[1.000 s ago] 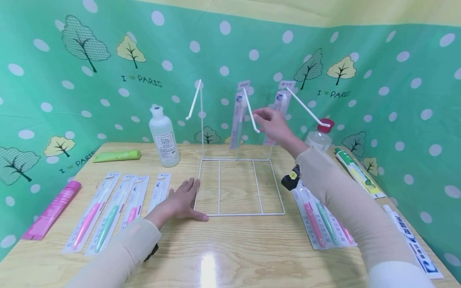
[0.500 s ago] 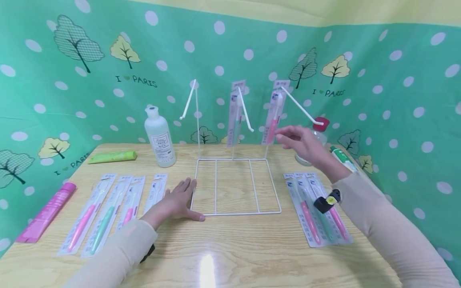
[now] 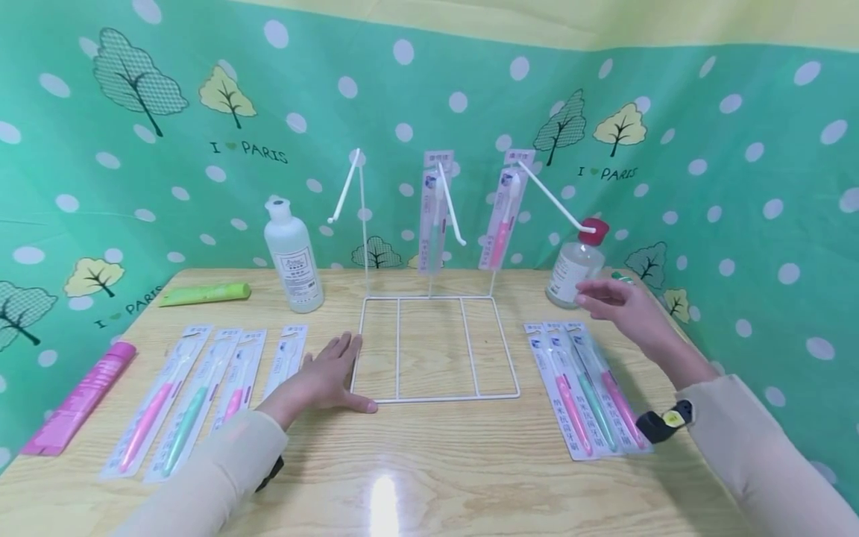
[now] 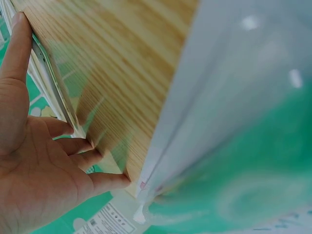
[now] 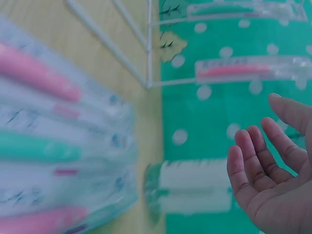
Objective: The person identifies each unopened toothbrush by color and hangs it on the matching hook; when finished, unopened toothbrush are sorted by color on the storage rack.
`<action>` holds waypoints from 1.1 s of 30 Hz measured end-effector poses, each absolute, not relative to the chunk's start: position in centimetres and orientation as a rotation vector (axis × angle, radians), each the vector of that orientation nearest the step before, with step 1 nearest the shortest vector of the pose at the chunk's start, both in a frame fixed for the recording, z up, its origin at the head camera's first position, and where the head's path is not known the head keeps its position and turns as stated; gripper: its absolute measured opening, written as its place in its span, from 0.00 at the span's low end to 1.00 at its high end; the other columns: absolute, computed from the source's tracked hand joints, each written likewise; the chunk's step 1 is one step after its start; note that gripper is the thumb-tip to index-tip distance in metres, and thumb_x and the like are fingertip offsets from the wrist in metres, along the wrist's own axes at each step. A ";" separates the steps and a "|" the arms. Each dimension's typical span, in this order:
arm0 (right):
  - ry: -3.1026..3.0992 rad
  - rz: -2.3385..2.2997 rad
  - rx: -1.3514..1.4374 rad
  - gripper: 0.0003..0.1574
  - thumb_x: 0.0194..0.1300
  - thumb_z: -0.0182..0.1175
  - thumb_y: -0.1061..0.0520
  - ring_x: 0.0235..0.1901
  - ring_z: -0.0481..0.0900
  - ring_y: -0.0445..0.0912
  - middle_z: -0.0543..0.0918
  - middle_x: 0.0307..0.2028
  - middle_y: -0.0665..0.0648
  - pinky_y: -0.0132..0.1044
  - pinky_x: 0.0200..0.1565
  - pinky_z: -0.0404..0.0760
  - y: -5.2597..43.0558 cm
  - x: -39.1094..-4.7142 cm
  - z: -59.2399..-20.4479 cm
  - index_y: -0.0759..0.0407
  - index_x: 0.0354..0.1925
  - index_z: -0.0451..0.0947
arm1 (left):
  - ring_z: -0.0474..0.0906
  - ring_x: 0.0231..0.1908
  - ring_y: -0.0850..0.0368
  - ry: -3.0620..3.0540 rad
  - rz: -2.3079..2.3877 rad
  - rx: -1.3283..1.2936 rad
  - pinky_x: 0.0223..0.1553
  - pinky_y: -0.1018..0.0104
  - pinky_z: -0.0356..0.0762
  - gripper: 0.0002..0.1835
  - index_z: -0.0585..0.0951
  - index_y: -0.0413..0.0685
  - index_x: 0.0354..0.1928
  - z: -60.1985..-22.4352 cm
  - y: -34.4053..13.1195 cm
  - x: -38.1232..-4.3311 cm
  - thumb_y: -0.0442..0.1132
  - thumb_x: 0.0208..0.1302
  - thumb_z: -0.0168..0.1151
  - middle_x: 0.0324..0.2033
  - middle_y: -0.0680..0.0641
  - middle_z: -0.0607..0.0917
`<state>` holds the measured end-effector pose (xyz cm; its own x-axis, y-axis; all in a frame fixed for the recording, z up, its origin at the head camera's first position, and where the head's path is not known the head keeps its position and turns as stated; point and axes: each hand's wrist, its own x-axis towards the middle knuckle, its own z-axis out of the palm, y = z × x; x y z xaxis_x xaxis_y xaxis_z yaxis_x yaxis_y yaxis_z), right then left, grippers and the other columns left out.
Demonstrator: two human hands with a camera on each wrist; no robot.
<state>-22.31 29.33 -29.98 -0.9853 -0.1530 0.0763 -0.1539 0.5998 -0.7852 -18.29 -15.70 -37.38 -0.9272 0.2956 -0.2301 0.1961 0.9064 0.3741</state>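
Note:
My left hand (image 3: 327, 377) rests with spread fingers at the left side of a white wire rack (image 3: 436, 400), the thumb along its front corner. Two packaged toothbrushes hang from the rack's hooks: a green one (image 3: 435, 216) in the middle and a pink one (image 3: 499, 216) on the right. The left hook (image 3: 344, 186) holds nothing. My right hand (image 3: 627, 309), fingers loosely bent and holding nothing, hovers above three packaged toothbrushes (image 3: 590, 395) on the table. In the right wrist view the same hand (image 5: 278, 180) shows an uncurled palm.
More packaged toothbrushes (image 3: 177, 403) lie left of the rack. A white bottle (image 3: 295, 257) stands behind them, with a green tube (image 3: 204, 294) and a pink tube (image 3: 80, 399) farther left. A red-capped bottle (image 3: 573, 268) stands at the back right. A polka-dot curtain surrounds the table.
My right hand has come away from the hanging toothbrushes, moving right and down toward the packs on the right. The left hand has stayed at the rack.

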 end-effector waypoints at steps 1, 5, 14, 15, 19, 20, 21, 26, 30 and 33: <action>-2.814 1.369 0.260 0.33 0.61 0.55 0.41 0.44 0.75 0.40 0.75 0.50 0.60 0.32 0.43 0.77 29.8 -22.2 -30.4 0.59 0.57 0.68 | 0.39 0.67 0.37 2.787 0.506 0.370 0.57 0.31 0.36 0.66 0.46 0.40 0.70 -37.4 -15.7 -18.3 0.70 0.34 0.65 0.68 0.35 0.44; -2.851 1.381 0.177 0.35 0.61 0.55 0.39 0.44 0.75 0.41 0.74 0.51 0.61 0.36 0.45 0.77 31.6 -21.8 -32.3 0.60 0.57 0.67 | 0.39 0.66 0.37 2.791 0.508 0.376 0.57 0.31 0.36 0.66 0.46 0.40 0.70 -37.5 -15.8 -18.3 0.70 0.34 0.65 0.68 0.35 0.44; -2.961 1.375 -0.001 0.40 0.60 0.56 0.39 0.51 0.69 0.55 0.70 0.54 0.64 0.45 0.45 0.74 33.7 -21.2 -35.9 0.61 0.61 0.62 | 0.38 0.66 0.36 2.788 0.514 0.371 0.57 0.30 0.36 0.66 0.46 0.39 0.69 -37.4 -15.9 -18.3 0.70 0.35 0.65 0.68 0.34 0.44; -2.975 1.373 -0.013 0.41 0.59 0.57 0.39 0.51 0.69 0.56 0.70 0.54 0.65 0.45 0.45 0.75 33.8 -21.2 -36.1 0.62 0.62 0.61 | 0.38 0.66 0.36 2.788 0.515 0.372 0.57 0.30 0.36 0.66 0.46 0.39 0.69 -37.4 -15.9 -18.3 0.70 0.35 0.65 0.68 0.34 0.44; -3.069 1.335 -0.046 0.46 0.58 0.57 0.37 0.52 0.69 0.58 0.68 0.55 0.68 0.43 0.44 0.76 33.9 -21.1 -36.7 0.64 0.63 0.58 | 0.38 0.66 0.36 2.794 0.502 0.380 0.57 0.30 0.36 0.66 0.45 0.38 0.69 -37.3 -16.0 -18.3 0.70 0.35 0.65 0.68 0.34 0.44; -3.093 1.314 -0.059 0.47 0.57 0.58 0.37 0.51 0.69 0.58 0.68 0.55 0.68 0.43 0.44 0.76 33.8 -21.1 -36.8 0.65 0.63 0.58 | 0.39 0.66 0.36 2.796 0.500 0.382 0.57 0.30 0.36 0.66 0.46 0.38 0.69 -37.3 -16.0 -18.3 0.70 0.35 0.65 0.68 0.34 0.44; -3.119 1.281 -0.069 0.47 0.56 0.59 0.37 0.51 0.69 0.58 0.69 0.54 0.67 0.42 0.44 0.75 33.7 -21.1 -36.9 0.65 0.63 0.59 | 0.39 0.66 0.36 2.797 0.499 0.382 0.57 0.30 0.36 0.66 0.46 0.38 0.69 -37.3 -16.0 -18.3 0.70 0.35 0.65 0.68 0.34 0.44; -3.184 1.081 -0.064 0.47 0.53 0.62 0.38 0.49 0.69 0.57 0.70 0.52 0.67 0.47 0.45 0.73 33.3 -21.1 -37.2 0.65 0.61 0.62 | 0.39 0.66 0.36 2.792 0.500 0.382 0.57 0.30 0.37 0.66 0.46 0.38 0.69 -37.4 -15.9 -18.4 0.71 0.35 0.64 0.68 0.34 0.45; -3.223 0.995 -0.055 0.49 0.52 0.63 0.39 0.50 0.68 0.60 0.69 0.53 0.70 0.52 0.47 0.71 33.3 -21.2 -37.1 0.68 0.61 0.60 | 0.39 0.66 0.36 2.788 0.509 0.381 0.57 0.31 0.36 0.66 0.46 0.39 0.69 -37.4 -15.8 -18.4 0.71 0.35 0.64 0.68 0.34 0.44; -3.257 0.962 -0.063 0.51 0.52 0.63 0.40 0.50 0.68 0.61 0.69 0.53 0.71 0.54 0.47 0.71 33.3 -21.2 -36.9 0.70 0.62 0.58 | 0.38 0.66 0.37 2.785 0.514 0.385 0.57 0.31 0.36 0.66 0.46 0.39 0.69 -37.5 -15.7 -18.4 0.70 0.35 0.64 0.68 0.34 0.44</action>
<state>-21.17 33.32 -36.92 -0.9670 -0.0366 -0.2520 0.1062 0.8414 -0.5298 -18.35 -15.73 -37.46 -0.9246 0.3076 -0.2247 0.2071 0.9009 0.3814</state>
